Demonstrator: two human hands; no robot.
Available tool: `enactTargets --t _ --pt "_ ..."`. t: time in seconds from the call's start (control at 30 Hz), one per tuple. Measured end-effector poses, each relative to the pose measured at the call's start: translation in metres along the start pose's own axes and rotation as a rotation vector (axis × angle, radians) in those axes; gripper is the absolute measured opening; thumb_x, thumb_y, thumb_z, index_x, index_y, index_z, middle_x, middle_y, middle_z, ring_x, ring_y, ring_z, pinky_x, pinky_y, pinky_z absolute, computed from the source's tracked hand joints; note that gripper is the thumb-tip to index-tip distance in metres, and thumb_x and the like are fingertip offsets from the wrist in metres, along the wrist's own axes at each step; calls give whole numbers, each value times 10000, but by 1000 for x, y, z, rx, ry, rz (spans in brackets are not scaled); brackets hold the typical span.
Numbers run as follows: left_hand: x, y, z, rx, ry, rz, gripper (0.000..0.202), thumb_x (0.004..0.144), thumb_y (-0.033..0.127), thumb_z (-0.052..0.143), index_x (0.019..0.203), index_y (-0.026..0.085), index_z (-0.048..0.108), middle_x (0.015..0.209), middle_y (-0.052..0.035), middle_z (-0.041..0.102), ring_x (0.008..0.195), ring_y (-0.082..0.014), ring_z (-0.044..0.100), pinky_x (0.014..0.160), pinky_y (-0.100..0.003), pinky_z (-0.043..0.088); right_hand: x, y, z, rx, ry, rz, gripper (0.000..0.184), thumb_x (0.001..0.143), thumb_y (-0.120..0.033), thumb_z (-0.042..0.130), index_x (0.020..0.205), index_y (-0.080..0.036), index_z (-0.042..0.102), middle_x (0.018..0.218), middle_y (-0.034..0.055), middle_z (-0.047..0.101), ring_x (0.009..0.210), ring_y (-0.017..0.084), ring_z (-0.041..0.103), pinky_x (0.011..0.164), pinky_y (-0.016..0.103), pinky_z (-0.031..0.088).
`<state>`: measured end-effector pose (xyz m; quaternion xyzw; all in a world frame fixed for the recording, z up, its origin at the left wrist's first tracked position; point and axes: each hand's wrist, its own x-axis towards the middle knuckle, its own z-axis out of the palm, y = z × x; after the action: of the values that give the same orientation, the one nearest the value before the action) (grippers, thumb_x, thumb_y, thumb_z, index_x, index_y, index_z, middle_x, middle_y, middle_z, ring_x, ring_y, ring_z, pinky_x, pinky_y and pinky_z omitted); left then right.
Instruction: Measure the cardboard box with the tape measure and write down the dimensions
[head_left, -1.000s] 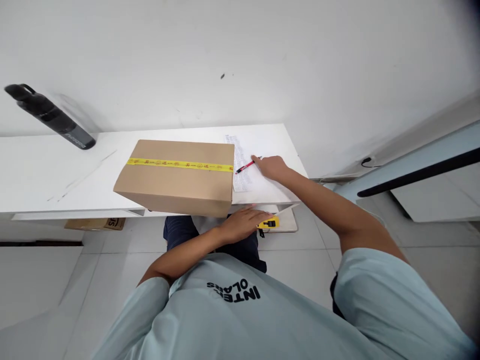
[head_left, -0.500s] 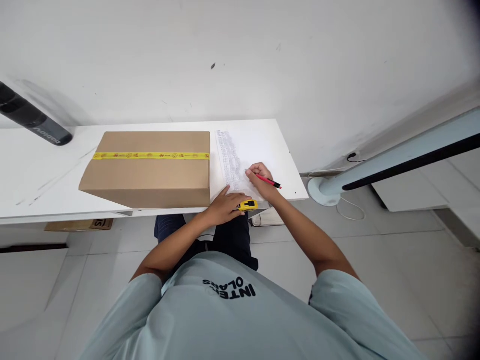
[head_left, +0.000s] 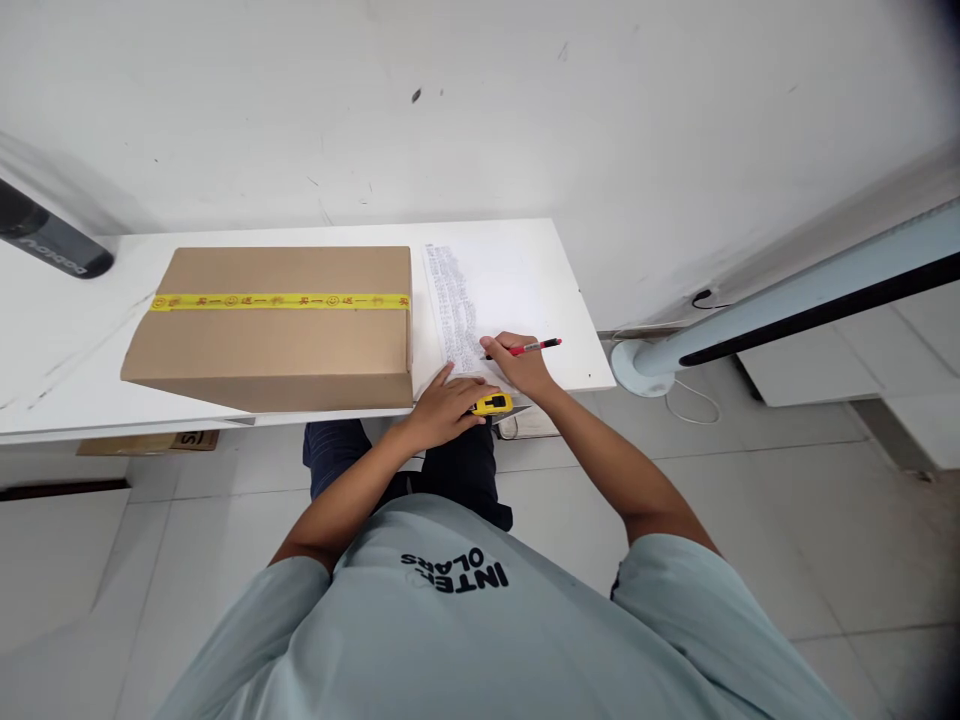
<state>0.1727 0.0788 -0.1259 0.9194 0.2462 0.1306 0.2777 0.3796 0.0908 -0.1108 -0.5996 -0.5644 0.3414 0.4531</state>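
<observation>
My right hand [head_left: 523, 364] grips a red pen [head_left: 531, 347] with its tip on a printed sheet of paper [head_left: 480, 300] at the right end of the white table [head_left: 75, 340]. My left hand [head_left: 444, 405] rests at the table's front edge on the paper's lower corner, fingers curled over a yellow utility knife [head_left: 492, 404]. A brown cardboard box [head_left: 277, 325], sealed with a strip of yellow tape [head_left: 279, 301], sits on the table just left of the paper and of my left hand.
A black bottle [head_left: 46, 245] lies at the table's far left against the white wall. A pale blue pole on a round base [head_left: 637, 368] and a cable stand on the tiled floor to the right. A flat cardboard piece [head_left: 150, 441] lies under the table.
My right hand picked up the red pen from the paper, drew back toward me and now writes lower on the sheet. My left hand rose from below the table edge onto the paper's corner.
</observation>
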Motion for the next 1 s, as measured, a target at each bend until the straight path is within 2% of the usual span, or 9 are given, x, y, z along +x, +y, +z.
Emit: enactTargets --t 0.17,0.57,0.7,0.87,1.0 --pt "0 2 -1 1 -3 10 516 1004 324 640 1505 283 526 1476 -73 663 1457 -235 548 1356 -582 131 0 -1 -2 -9 -4 -5 525 849 -673 699 589 -226 604 619 12 633 638 178 561 622 343 438" --pt "1 3 -2 35 8 22 527 998 320 646 1512 285 536 1468 -87 663 1444 -245 560 1352 -584 165 0 -3 -1 -43 -4 12 462 867 -537 695 555 -231 544 566 -12 560 610 162 510 611 338 409" --pt "1 1 -3 47 12 15 508 998 327 648 1494 259 561 1449 -99 674 1442 -251 562 1350 -590 174 2 -3 -2 -48 13 24 447 878 -525 676 569 -229 550 564 -14 554 601 155 495 601 333 399" --pt "1 1 -2 54 4 13 508 1003 320 638 1502 276 552 1465 -86 665 1444 -244 558 1353 -591 162 2 -2 -1 -45 5 22 454 861 -547 692 570 -229 549 582 -10 574 613 156 503 602 331 406" --pt "1 2 -2 51 -1 9 513 1003 321 637 1506 273 547 1466 -84 666 1445 -246 557 1355 -587 155 1 1 0 -57 47 17 484 885 -574 663 563 -239 527 566 -13 548 610 160 490 607 338 405"
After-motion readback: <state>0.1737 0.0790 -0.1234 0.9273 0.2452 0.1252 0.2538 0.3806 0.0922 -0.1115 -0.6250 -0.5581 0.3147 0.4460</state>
